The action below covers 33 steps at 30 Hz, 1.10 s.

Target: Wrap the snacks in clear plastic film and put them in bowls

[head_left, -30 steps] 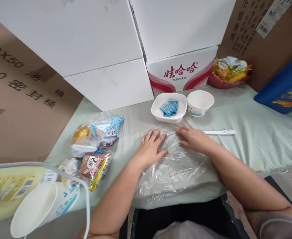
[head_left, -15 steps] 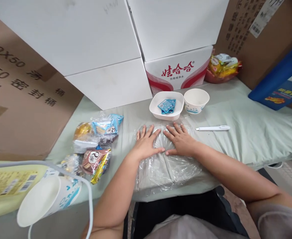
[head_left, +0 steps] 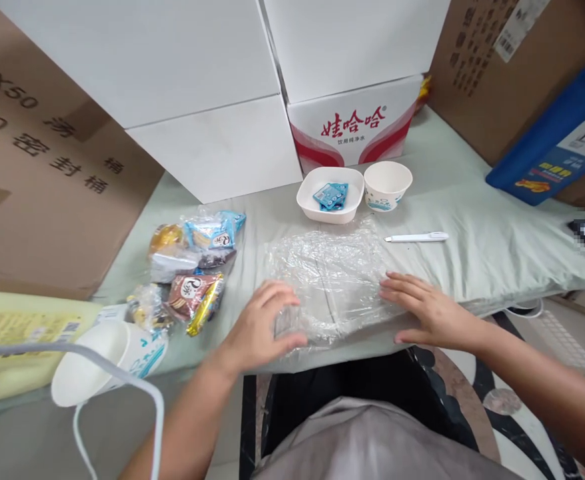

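Note:
A crinkled clear plastic sheet or bag [head_left: 332, 273] lies spread flat on the cloth-covered table in front of me. At its left edge is my left hand [head_left: 267, 327], fingers apart and curved, holding nothing. My right hand [head_left: 430, 310] is open by the sheet's right edge, fingers stretched toward it. Whether either hand touches the plastic I cannot tell. Beyond the sheet stand a white plastic tray [head_left: 306, 200] with blue packets [head_left: 331, 196] in it and a white paper cup [head_left: 387, 185]. A white utility knife [head_left: 417, 237] lies to the right.
Wrapped snacks [head_left: 190, 293] are heaped on the left. Near them are a tipped paper cup [head_left: 90, 367], a grey cable [head_left: 142, 383] and a yellow jug [head_left: 17, 333]. White cartons [head_left: 212, 147] form a wall behind; a blue bottle [head_left: 547, 147] leans at right.
Both hands have moved apart from the middle of the plastic, back toward me and out to its left and right edges. The view has shifted slightly.

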Each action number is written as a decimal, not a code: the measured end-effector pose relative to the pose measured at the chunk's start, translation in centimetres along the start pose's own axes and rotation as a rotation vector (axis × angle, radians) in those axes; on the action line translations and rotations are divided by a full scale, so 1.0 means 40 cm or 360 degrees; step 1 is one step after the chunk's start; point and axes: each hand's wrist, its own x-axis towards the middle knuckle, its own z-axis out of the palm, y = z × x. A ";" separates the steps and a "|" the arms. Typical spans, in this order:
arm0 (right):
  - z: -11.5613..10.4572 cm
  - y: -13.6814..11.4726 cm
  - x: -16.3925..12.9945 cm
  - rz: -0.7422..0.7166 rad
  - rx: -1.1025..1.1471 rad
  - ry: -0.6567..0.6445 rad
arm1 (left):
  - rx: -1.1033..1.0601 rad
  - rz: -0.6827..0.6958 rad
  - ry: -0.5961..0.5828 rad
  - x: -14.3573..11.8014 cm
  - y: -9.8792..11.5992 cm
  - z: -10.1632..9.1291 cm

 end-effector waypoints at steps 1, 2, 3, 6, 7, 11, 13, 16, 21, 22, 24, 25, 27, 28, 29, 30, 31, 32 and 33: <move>0.009 -0.009 -0.015 -0.0022 0.0036 0.0031 | -0.0005 0.0021 -0.0140 -0.030 0.014 0.007; 0.020 -0.017 -0.027 -0.0027 0.0071 0.0082 | 0.0022 0.0015 -0.0233 -0.058 0.023 0.017; 0.030 -0.025 -0.037 -0.0024 0.0111 0.0140 | 0.0055 0.0005 -0.0282 -0.084 0.028 0.029; 0.041 -0.049 -0.061 0.0011 0.0255 0.0250 | -0.0012 -0.0066 -0.0234 -0.146 0.023 0.056; 0.037 -0.057 -0.067 0.0030 0.0309 0.0259 | -0.0111 -0.0104 -0.0195 -0.161 0.019 0.058; -0.002 -0.081 -0.072 0.0241 0.0577 0.0300 | -0.0583 -0.0459 -0.0026 -0.175 0.008 0.037; -0.015 -0.081 -0.052 0.0470 0.0667 0.0380 | -0.0657 -0.0674 0.0109 -0.151 0.004 0.024; -0.014 -0.059 0.009 0.0895 0.0694 0.0526 | -0.0541 -0.0866 0.0366 -0.085 -0.007 0.023; 0.011 0.007 0.123 0.1167 0.0412 0.0608 | 0.0022 -0.1067 0.0512 0.015 -0.040 0.064; 0.015 0.017 0.139 0.1173 0.0311 0.0594 | 0.0109 -0.1074 0.0506 0.025 -0.046 0.074; 0.023 0.033 0.160 0.1172 0.0139 0.0526 | 0.0254 -0.1078 0.0476 0.037 -0.057 0.089; 0.027 0.038 0.167 0.1167 0.0068 0.0478 | 0.0324 -0.1083 0.0453 0.039 -0.062 0.094; 0.035 0.042 0.174 0.1157 -0.0059 0.0375 | 0.0442 -0.1103 0.0386 0.041 -0.070 0.097; 0.039 0.042 0.176 0.1156 -0.0112 0.0334 | 0.0478 -0.1123 0.0342 0.041 -0.072 0.095; 0.043 0.041 0.177 0.1160 -0.0157 0.0306 | 0.0504 -0.1147 0.0307 0.041 -0.073 0.091; 0.047 0.039 0.178 0.1166 -0.0193 0.0290 | 0.0530 -0.1165 0.0303 0.042 -0.072 0.086; 0.050 0.037 0.179 0.1172 -0.0221 0.0286 | 0.0564 -0.1169 0.0343 0.044 -0.068 0.079; 0.054 0.035 0.180 0.1174 -0.0241 0.0286 | 0.0605 -0.1150 0.0423 0.048 -0.060 0.074; 0.057 0.032 0.181 0.1172 -0.0257 0.0286 | 0.0644 -0.1098 0.0526 0.053 -0.048 0.069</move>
